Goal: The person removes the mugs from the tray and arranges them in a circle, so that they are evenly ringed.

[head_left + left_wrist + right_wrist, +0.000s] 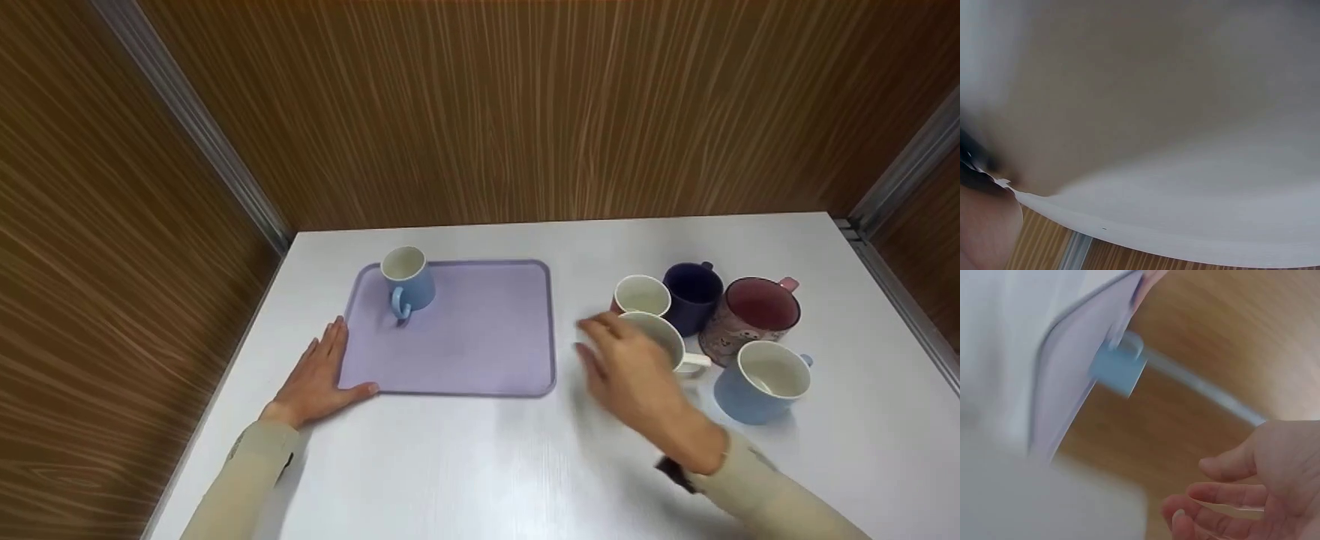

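Observation:
My left hand [319, 379] lies with fingers stretched out at the near left corner of the lilac tray [480, 330], its thumb along the near edge. A light blue mug [417, 289] stands upright at the tray's back left, handle towards me. My right hand [630, 375], blurred, hovers beside and partly in front of a white mug [660, 334], fingers parted and holding nothing. The right wrist view shows its loosely bent fingers [1230, 464] with nothing between them. Whether it touches the white mug I cannot tell. In the left wrist view, a blurred sleeve hides most of the scene.
Right of the tray stand a mug with a pale inside [642, 291], a dark blue mug [691, 300], a patterned pink mug [750, 319] and a wide light blue mug [757, 390], close together. Wood-grain panels [525, 112] enclose the white table [480, 465] behind and at the sides.

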Available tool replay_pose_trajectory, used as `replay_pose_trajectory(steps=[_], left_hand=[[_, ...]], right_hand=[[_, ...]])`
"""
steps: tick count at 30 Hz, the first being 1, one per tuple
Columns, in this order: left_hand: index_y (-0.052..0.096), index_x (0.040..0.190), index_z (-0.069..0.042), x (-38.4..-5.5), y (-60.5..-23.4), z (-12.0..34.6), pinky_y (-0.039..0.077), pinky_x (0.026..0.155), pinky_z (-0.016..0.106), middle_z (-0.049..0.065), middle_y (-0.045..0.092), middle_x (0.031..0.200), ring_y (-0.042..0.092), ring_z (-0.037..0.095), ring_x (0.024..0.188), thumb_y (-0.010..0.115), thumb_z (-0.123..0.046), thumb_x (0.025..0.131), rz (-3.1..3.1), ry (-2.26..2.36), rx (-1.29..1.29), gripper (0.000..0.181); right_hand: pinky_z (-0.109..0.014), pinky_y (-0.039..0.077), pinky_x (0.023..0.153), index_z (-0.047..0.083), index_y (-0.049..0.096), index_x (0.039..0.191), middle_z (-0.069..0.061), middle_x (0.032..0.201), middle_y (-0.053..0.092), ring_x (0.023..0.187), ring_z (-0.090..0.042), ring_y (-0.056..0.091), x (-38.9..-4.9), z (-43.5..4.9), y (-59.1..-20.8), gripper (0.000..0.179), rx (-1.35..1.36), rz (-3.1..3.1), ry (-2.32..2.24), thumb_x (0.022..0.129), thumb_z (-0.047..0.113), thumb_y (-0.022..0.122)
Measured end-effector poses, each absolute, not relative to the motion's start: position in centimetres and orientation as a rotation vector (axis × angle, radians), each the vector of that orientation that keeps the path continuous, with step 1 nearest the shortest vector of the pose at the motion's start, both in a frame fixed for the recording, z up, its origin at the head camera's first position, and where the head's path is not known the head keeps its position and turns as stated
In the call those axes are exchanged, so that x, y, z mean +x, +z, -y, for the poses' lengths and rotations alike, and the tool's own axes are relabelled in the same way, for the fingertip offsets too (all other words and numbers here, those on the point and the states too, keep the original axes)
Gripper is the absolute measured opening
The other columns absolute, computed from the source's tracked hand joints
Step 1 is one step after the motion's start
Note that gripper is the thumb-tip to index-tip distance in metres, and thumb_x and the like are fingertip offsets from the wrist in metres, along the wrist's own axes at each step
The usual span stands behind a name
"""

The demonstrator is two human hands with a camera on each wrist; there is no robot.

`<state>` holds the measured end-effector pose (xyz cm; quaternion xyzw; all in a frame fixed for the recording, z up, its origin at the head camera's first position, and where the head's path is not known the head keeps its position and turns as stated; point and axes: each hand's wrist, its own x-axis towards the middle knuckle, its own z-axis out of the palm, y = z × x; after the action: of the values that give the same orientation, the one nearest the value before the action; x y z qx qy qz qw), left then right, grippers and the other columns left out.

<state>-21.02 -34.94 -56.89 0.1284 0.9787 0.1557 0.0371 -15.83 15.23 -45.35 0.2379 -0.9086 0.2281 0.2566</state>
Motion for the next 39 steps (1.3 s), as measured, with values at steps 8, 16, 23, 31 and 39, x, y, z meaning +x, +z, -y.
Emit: replay_pose_trajectory(steps=[8, 16, 23, 31, 39], left_hand=[[0.008, 0.169, 0.004, -21.1, -56.9, 34.8, 0.011, 0.135, 0.058, 0.019, 0.005, 0.18, 0.008, 0.039, 0.167, 0.068, -0.076, 0.088, -3.019, 0.485, 0.402, 0.129], [0.003, 0.17, 0.0, -21.1, -57.0, 34.6, 0.009, 0.136, 0.055, 0.016, 0.0, 0.181, 0.004, 0.035, 0.168, 0.066, -0.08, 0.087, -2.984, 0.475, 0.371, 0.132], [0.004, 0.17, 0.001, -21.0, -56.9, 34.8, 0.009, 0.136, 0.055, 0.016, 0.001, 0.181, 0.004, 0.035, 0.168, 0.065, -0.081, 0.088, -2.991, 0.468, 0.377, 0.131], [0.008, 0.169, 0.004, -20.9, -57.1, 34.4, 0.011, 0.135, 0.057, 0.02, 0.006, 0.18, 0.007, 0.037, 0.167, 0.068, -0.076, 0.088, -3.002, 0.51, 0.389, 0.129], [0.005, 0.17, 0.002, -20.9, -56.9, 34.9, 0.01, 0.136, 0.055, 0.017, 0.003, 0.18, 0.005, 0.036, 0.168, 0.067, -0.078, 0.088, -2.998, 0.474, 0.366, 0.13]], right_hand=[[-0.046, 0.064, 0.085, -0.001, 0.072, 0.124, -0.015, 0.114, 0.073, 0.1, -0.031, 0.074, -18.7, -7.2, -46.6, 0.031, 0.849, 2.538, 0.824, 0.1, 0.017, 0.075], [-0.042, 0.065, 0.085, -0.004, 0.069, 0.131, -0.02, 0.127, 0.073, 0.1, -0.033, 0.075, -24.2, -1.7, -48.6, 0.036, 0.846, 2.603, 1.562, 0.101, 0.017, 0.073], [-0.046, 0.064, 0.09, 0.0, 0.062, 0.144, -0.015, 0.143, 0.067, 0.11, -0.039, 0.075, -27.1, 3.3, -50.5, 0.047, 0.609, 2.671, 2.029, 0.105, 0.025, 0.068], [-0.052, 0.059, 0.104, 0.003, 0.049, 0.156, -0.022, 0.149, 0.061, 0.125, -0.044, 0.068, -29.2, 7.6, -52.8, 0.053, 0.357, 2.469, 2.736, 0.11, 0.024, 0.061], [-0.04, 0.058, 0.073, -0.015, 0.057, 0.138, -0.018, 0.107, 0.065, 0.081, -0.024, 0.065, -29.4, 7.4, -53.4, 0.041, 0.379, 2.369, 2.809, 0.114, 0.019, 0.049]])
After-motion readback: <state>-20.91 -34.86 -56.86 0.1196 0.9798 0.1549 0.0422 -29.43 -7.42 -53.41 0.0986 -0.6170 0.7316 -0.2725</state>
